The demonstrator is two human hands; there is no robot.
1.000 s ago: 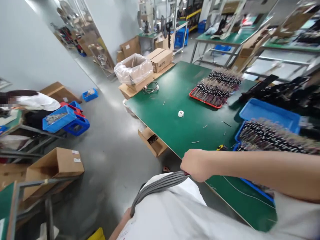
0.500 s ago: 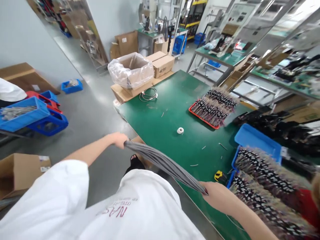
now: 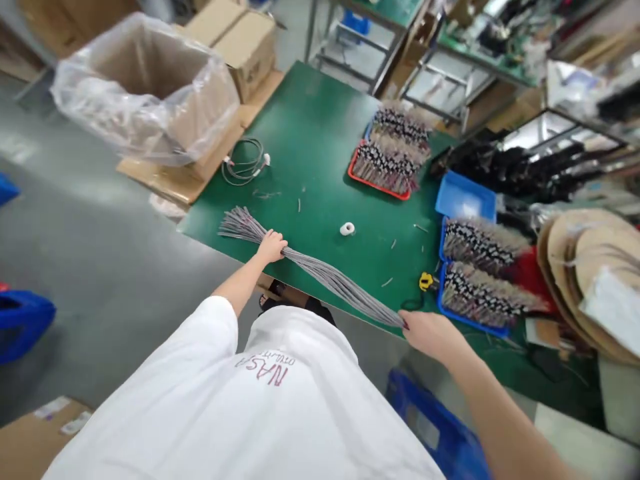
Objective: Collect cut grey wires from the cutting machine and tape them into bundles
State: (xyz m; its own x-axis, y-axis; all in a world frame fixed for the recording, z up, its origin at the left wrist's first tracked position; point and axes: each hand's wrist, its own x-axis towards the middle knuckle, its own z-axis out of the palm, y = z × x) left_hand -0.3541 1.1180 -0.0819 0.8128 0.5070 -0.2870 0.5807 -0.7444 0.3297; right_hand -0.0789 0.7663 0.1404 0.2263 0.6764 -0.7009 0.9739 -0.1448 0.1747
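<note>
A long bundle of thin grey cables (image 3: 335, 275) stretches between my two hands along the near edge of the green table (image 3: 320, 160). My left hand (image 3: 273, 247) is closed round it near one end, and the loose cable tips (image 3: 241, 225) fan out past my fingers over the tabletop. At the other end my right hand (image 3: 429, 332) is wrapped round the bundle, hiding most of that end. A small white roll (image 3: 347, 229) lies beyond the bundle, and a yellow tape measure (image 3: 425, 281) lies beyond my right hand.
A lined carton (image 3: 150, 100) stands at the table's far left corner, by a coil of cable (image 3: 245, 162). Red (image 3: 380, 190) and blue trays (image 3: 475, 325) of stacked cable pieces sit to the right. Cardboard reels (image 3: 590, 267) stand at far right; a blue plastic frame (image 3: 440, 427) is below the table.
My view has swung towards the table. The bundle has moved over its near edge in both hands, and its fanned left end now shows on the tabletop.
</note>
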